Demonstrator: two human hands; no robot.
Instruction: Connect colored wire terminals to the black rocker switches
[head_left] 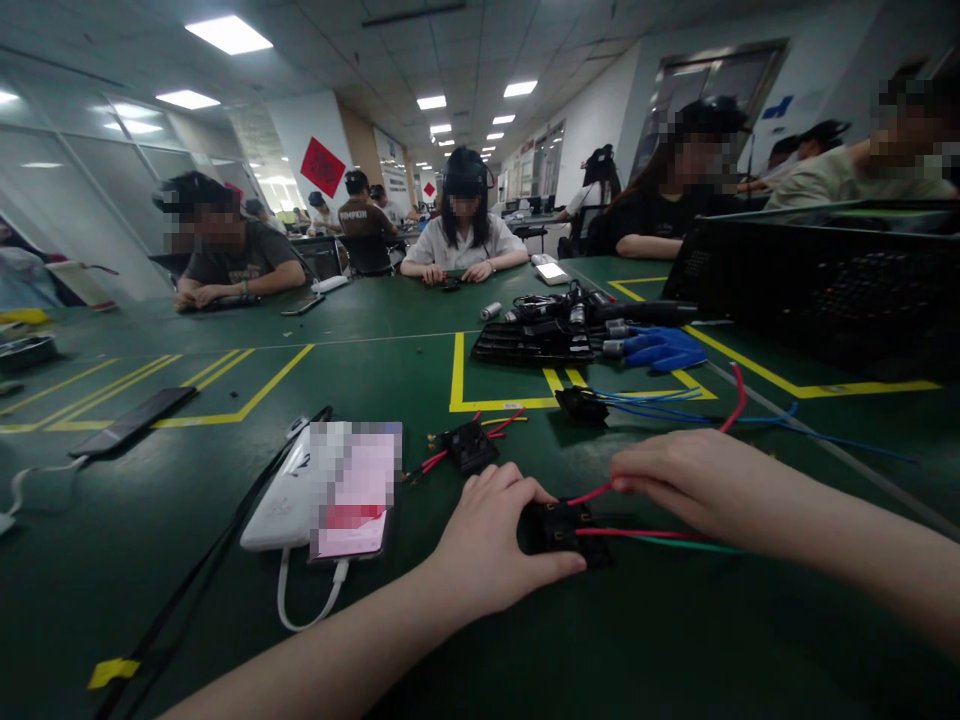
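Observation:
My left hand [491, 540] grips a small black connector block [559, 525] from its left side, thumb at the near edge and fingers at the far edge. Pinched in my right hand [675, 480] is a red wire [591, 494] that runs into the block's upper right; its loose end rises behind the hand. A second red wire and a green wire [697, 543] leave the block to the right and pass under my right forearm. Just beyond my left hand lies another black block [471, 447] with short red and yellow wires.
A white power bank [281, 485] and a phone [356, 490] lie at the left. Blue wires [652, 397] with a black piece, a blue glove [664, 348] and black parts sit farther back. A large black case [810, 290] stands at right. Several people sit around the table.

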